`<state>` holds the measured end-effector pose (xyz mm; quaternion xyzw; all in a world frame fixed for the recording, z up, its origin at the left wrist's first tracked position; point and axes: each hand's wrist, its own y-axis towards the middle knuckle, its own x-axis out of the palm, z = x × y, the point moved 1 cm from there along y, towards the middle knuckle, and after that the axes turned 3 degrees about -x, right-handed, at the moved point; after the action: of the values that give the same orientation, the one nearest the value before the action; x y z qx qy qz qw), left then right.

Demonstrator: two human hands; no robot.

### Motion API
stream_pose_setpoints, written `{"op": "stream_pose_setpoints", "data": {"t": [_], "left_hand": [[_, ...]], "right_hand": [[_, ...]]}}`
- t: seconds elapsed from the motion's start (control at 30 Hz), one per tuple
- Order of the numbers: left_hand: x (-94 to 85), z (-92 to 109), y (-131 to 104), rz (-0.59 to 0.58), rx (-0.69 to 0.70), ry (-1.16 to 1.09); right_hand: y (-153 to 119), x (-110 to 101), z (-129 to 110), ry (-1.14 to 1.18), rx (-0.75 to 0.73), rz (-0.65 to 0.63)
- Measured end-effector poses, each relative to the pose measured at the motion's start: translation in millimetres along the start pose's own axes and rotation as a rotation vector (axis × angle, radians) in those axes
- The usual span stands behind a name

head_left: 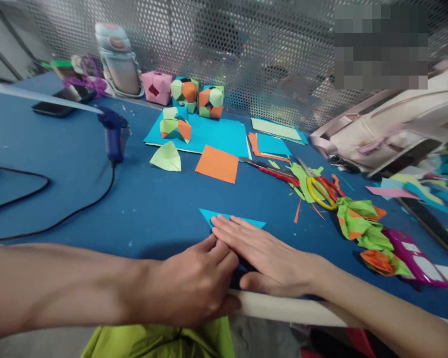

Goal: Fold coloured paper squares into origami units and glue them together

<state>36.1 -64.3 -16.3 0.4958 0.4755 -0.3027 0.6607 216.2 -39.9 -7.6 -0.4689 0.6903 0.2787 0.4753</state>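
Note:
A blue sheet of origami paper point(252, 222), folded so that a triangle shows, lies on the table in front of me. My right hand point(261, 251) is laid flat over it, fingers stretched out and together, with the thumb apart. My left hand point(199, 278) is curled closed at the paper's near side, its fingertips against the right fingers. The near corner of the paper is hidden under both hands. Beyond them lie an orange paper square point(218, 164) and a light green folded piece point(167, 157).
Folded paper cubes point(211, 102) and blue sheets point(220, 133) are at the back. A glue gun point(114, 132) with a black cord stands left. Scissors point(323, 193), crumpled paper point(362, 221), a purple phone point(418, 258) and a pale bag point(403, 114) are on the right.

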Motion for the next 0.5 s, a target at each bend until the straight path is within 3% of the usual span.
{"op": "stream_pose_setpoints", "data": {"t": [0.07,0.17,0.37,0.5], "left_hand": [[0.9,0.8,0.2,-0.002,0.001,-0.009],[2.5,1.7,0.7,-0.001,0.013,-0.002],[1.2,0.4,1.2,-0.008,-0.014,-0.029],[-0.4,-1.0,0.7,-0.031,0.009,-0.029]], "right_hand": [[6.8,-1.3,7.6,0.056,0.011,-0.097],[14.7,-6.7,16.9,0.078,0.014,-0.145],[36.5,-10.4,22.8,0.012,-0.068,-0.15],[21.4,-6.2,27.1,-0.101,-0.035,-0.102]]}}
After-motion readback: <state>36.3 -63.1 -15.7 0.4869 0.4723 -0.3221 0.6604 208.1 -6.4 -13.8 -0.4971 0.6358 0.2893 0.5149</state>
